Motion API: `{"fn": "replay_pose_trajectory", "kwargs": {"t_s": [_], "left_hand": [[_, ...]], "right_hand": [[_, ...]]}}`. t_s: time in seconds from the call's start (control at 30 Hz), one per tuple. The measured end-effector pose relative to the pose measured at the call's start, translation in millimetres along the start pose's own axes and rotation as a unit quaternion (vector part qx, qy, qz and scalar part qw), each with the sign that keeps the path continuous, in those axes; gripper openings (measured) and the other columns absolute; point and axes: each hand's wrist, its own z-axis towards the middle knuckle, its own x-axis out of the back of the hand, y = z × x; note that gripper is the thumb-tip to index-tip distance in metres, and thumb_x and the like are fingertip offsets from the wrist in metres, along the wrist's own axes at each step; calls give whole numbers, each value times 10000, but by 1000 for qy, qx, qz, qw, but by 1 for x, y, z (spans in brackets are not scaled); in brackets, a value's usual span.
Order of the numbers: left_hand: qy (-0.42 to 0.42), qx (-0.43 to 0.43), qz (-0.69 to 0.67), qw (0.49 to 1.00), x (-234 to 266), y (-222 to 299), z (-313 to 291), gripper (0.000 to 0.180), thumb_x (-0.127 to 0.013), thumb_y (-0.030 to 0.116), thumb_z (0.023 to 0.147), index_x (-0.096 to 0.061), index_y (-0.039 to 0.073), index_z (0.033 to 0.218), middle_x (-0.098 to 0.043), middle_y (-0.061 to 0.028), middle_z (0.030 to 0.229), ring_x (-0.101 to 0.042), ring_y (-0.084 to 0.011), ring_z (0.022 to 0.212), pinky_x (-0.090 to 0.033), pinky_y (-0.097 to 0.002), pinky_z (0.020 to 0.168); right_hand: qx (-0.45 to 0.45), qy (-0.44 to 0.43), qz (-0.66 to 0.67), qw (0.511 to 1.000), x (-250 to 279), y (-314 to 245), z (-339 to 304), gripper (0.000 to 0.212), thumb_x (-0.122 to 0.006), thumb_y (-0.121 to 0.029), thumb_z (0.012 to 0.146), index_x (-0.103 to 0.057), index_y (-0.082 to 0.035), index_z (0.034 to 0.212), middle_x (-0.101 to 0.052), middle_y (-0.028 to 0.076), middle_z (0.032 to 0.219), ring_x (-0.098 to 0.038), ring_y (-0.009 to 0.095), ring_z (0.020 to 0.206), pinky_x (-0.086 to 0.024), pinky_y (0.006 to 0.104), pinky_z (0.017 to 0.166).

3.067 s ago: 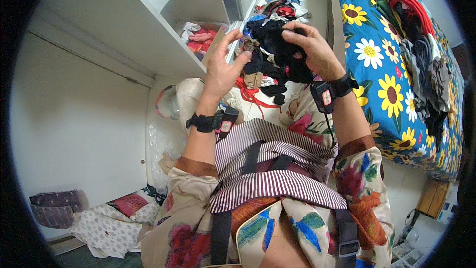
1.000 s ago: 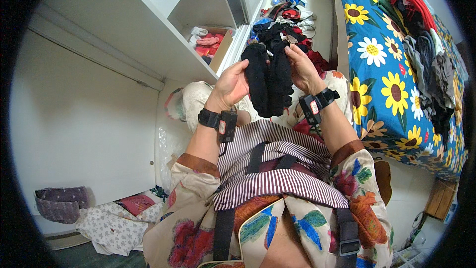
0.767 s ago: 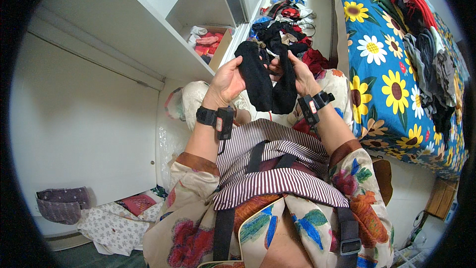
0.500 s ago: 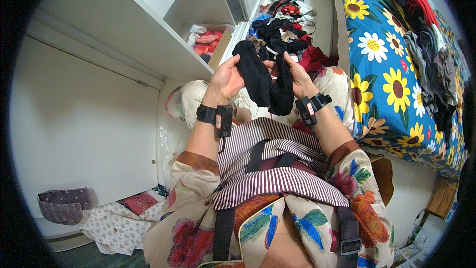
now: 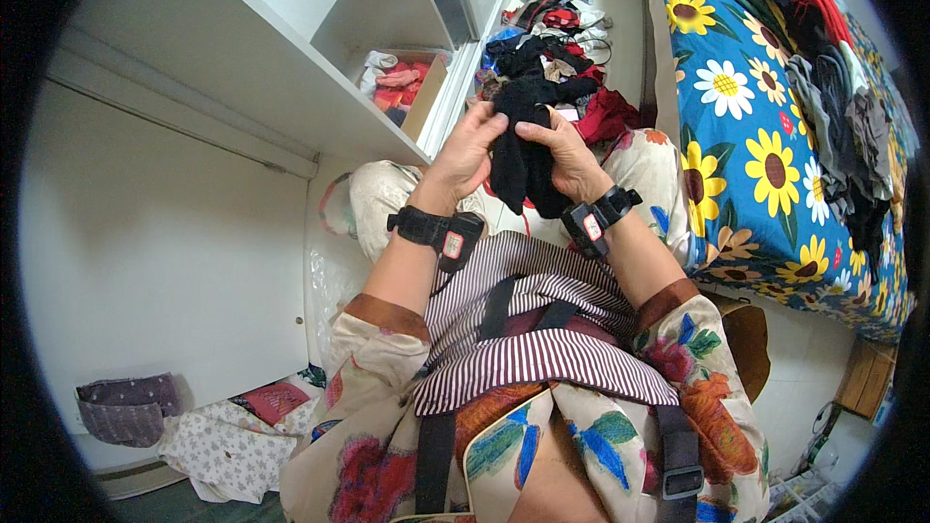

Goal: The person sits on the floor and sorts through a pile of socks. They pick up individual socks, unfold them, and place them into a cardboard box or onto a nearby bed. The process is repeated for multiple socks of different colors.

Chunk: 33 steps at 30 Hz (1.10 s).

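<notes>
Between my two hands hangs a pair of black socks (image 5: 516, 160), one lying against the other, in front of my lap. My left hand (image 5: 461, 157) pinches their upper left side with thumb and fingers. On the other side my right hand (image 5: 570, 153) grips the upper right part, its thumb lying across the cloth. Most of the fingertips are hidden behind the dark fabric. Just beyond the socks is a heap of mixed clothes (image 5: 533, 56) on the floor, black, red and white, and the socks partly overlap it in view.
At the left stands a white cabinet (image 5: 281, 48); a cardboard box (image 5: 426, 102) with red and white cloth sits inside it. A bed with a blue sunflower cover (image 5: 717, 140) borders the right, with clothes (image 5: 838, 102) piled on it. Folded cloths (image 5: 228, 446) lie at lower left.
The two socks, held apart side by side before, are now brought together. My left hand has turned and moved right, closer to my right hand.
</notes>
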Motion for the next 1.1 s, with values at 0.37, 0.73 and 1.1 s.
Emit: {"fn": "replay_pose_trajectory", "kwargs": {"t_s": [0.37,0.73,1.1], "left_hand": [[195,-11,-12,981,50,11,22,205,-582,127,953,-527,95,1147,-630,-68,1118,-585,-162,1011,-526,-363,822],[1,-134,423,896,79,80,109,217,-527,125,981,-620,21,1147,-654,-38,1080,-590,-120,1028,-460,-287,923],[63,76,585,805,269,-205,231,373,-629,168,842,-636,32,1190,-662,-183,1134,-631,-330,1063,-492,-379,930]], "right_hand": [[229,137,-58,962,40,-103,3,265,-639,-39,896,-595,-105,1149,-677,50,1027,-663,187,879,-561,356,794],[389,175,-71,901,64,-138,91,301,-632,-64,910,-600,-104,1206,-677,34,1079,-653,197,960,-547,369,848],[235,336,-131,902,93,-111,111,329,-614,-89,932,-565,-94,1258,-653,42,1145,-628,191,1040,-503,356,923]]}}
